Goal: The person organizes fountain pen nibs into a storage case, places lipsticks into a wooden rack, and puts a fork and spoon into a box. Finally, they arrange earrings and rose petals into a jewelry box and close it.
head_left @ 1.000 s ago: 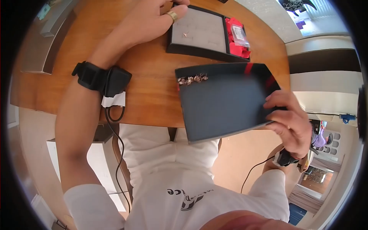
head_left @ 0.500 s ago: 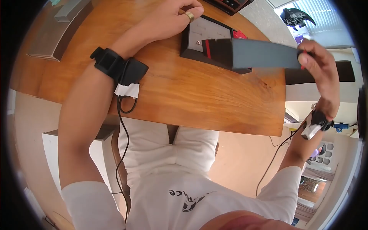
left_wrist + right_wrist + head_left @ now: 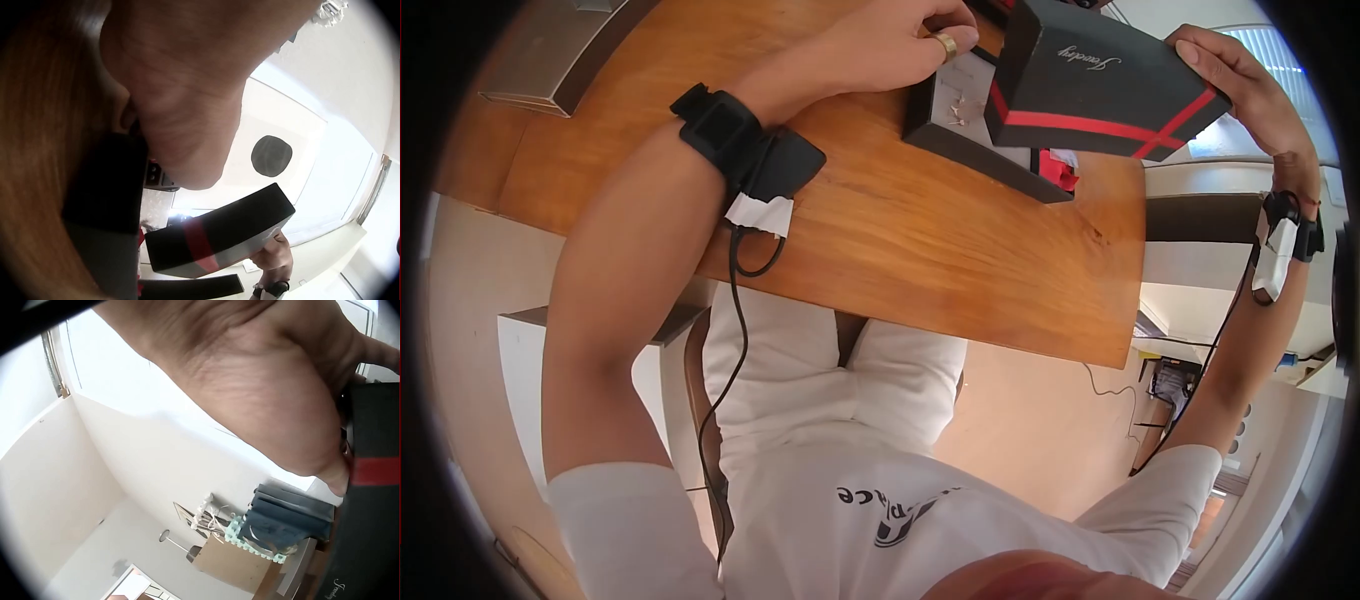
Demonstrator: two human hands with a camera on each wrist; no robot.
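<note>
My right hand (image 3: 1240, 80) grips the black lid (image 3: 1090, 80) of a jewelry box by its far right end. The lid is tilted, with its outer face up, showing "Jewelry" lettering and a crossed red ribbon. Below it, the black box base (image 3: 985, 155) stands on the table, partly hidden by the lid. Small rose-gold jewelry pieces (image 3: 962, 112) sit on its grey slotted insert (image 3: 960, 80). Crumpled red material (image 3: 1057, 170) shows at its right end. My left hand (image 3: 890, 48), wearing a gold ring, holds the base at its far left edge, fingertips partly hidden.
The wooden table (image 3: 880, 220) has its near edge above my lap. A grey box-like object (image 3: 565, 60) stands at the far left. A cable (image 3: 735, 300) runs down from the left wrist strap. Behind the right arm is a dark ledge (image 3: 1200, 218).
The right hand has turned the lid over from its bare inside to its lettered outside and carried it away from me, over the base. The left hand stays at the base's edge.
</note>
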